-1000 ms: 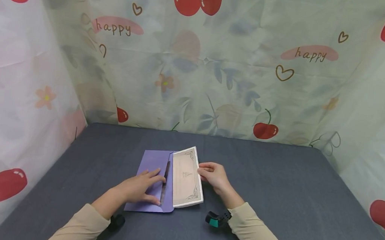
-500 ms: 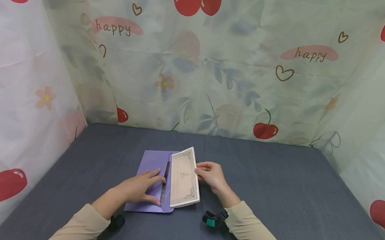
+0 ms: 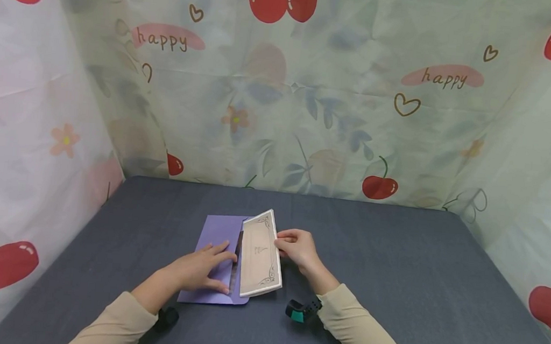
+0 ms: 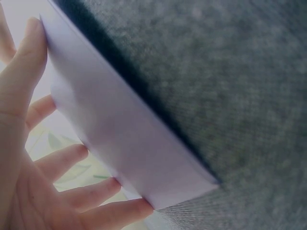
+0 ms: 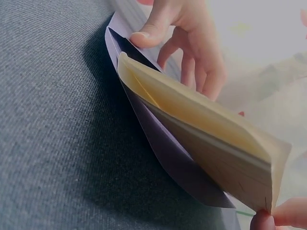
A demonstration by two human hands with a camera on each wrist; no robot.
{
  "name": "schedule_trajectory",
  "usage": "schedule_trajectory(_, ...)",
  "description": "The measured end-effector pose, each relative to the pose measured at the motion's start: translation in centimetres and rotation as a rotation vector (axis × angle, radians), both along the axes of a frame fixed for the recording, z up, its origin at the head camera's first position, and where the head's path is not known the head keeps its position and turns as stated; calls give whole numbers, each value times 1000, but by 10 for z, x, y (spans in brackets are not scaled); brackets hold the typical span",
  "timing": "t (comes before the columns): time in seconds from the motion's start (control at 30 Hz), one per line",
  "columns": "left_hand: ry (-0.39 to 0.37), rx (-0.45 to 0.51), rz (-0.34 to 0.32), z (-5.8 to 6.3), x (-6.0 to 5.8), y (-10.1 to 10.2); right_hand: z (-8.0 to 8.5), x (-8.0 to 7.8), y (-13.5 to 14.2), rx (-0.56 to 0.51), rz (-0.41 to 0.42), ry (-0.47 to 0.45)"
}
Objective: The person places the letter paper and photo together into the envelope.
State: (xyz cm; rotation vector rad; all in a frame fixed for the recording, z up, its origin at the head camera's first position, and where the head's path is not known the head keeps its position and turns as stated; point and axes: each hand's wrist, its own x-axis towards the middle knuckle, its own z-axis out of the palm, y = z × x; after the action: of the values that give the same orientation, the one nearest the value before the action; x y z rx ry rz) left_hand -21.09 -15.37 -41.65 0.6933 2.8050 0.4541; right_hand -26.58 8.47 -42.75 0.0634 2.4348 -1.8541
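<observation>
A purple envelope (image 3: 217, 229) lies on the table, its opening facing right and gaping slightly. My left hand (image 3: 202, 269) rests on it with spread fingers; in the left wrist view the fingertips (image 4: 111, 184) touch the envelope's surface (image 4: 110, 120). Between thumb and fingers, my right hand (image 3: 298, 248) pinches the right edge of a folded cream card (image 3: 260, 257) with ornate corner scrolls. The card is tilted, its left edge over the envelope's flap at the opening. From the right wrist view, the card (image 5: 192, 120) shows open folds above the purple flap (image 5: 177, 167).
A dark grey cloth covers the table (image 3: 370, 266). Cherry-printed curtains (image 3: 285, 113) close off the back and sides. A black strap with a teal part (image 3: 299, 313) sits under the right wrist, and a dark device (image 3: 167, 319) under the left.
My right hand has moved a little to the left with the card, bringing it further over the envelope's flap. My left hand and the envelope have stayed in place.
</observation>
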Motion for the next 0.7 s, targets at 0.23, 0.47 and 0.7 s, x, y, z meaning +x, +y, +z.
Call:
schedule_trajectory(0.23, 5, 4, -6, 1, 1, 0, 1, 1, -4, 6, 11, 1)
schedule_trajectory(0.47, 10, 13, -14, 1, 0, -1, 1, 0, -6, 16, 16, 4)
schedule_trajectory(0.7, 11, 5, -11, 0, 0, 0, -1, -1, -5, 21, 23, -20)
